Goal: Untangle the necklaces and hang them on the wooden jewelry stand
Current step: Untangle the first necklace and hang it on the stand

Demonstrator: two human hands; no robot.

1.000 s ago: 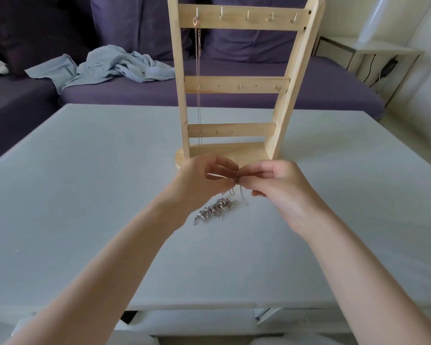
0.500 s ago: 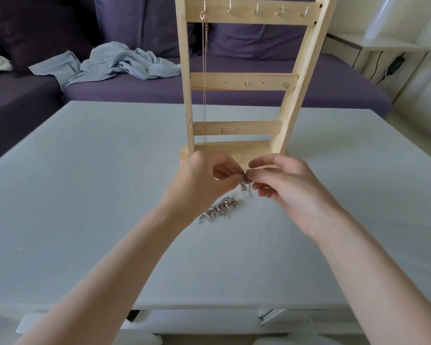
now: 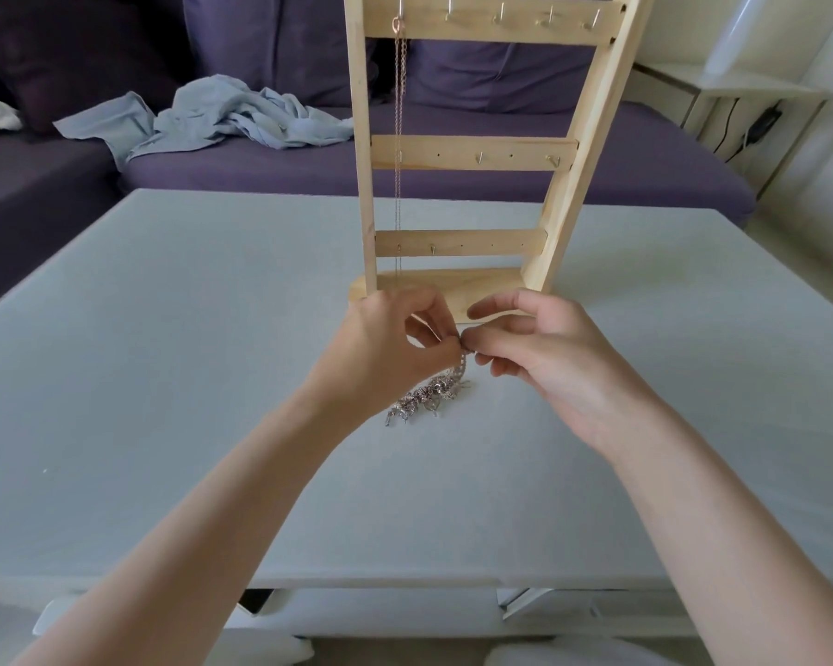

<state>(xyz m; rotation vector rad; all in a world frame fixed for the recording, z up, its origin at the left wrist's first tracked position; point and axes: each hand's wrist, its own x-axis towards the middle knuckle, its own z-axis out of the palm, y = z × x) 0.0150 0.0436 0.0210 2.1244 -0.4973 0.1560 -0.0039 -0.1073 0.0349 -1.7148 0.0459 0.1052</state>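
**Desk:** Purple sofa cushions point(image 3: 116, 194) and a crumpled pale-blue cloth point(image 3: 222, 117) sit behind the tall pale-wood ladder-shaped jewelry stand point(image 3: 472, 151), which is upright on the grey-white table point(image 3: 164, 353). What is happening in front of it?

**Photographer:** Just in front of the stand's base, the left hand point(image 3: 381, 348) and right hand point(image 3: 544, 348) meet fingertip to fingertip, both pinching the upper end of a tangled silver chain necklace point(image 3: 429, 398). The rest of it trails down to a bunch on the table, nearer the camera than the stand.

**Desk:** Why hold it raised like that?

**Photographer:** Likely so the hanging weight opens the knot while the fingers pick at it. Both wrists are lifted off the table, forearms converging, fingers curled narrow around the chain.

**Desk:** Anything already hung?

**Photographer:** One thin rose-gold chain necklace point(image 3: 399, 137) hangs straight down from the leftmost hook on the stand's top bar; the other hooks there are bare.
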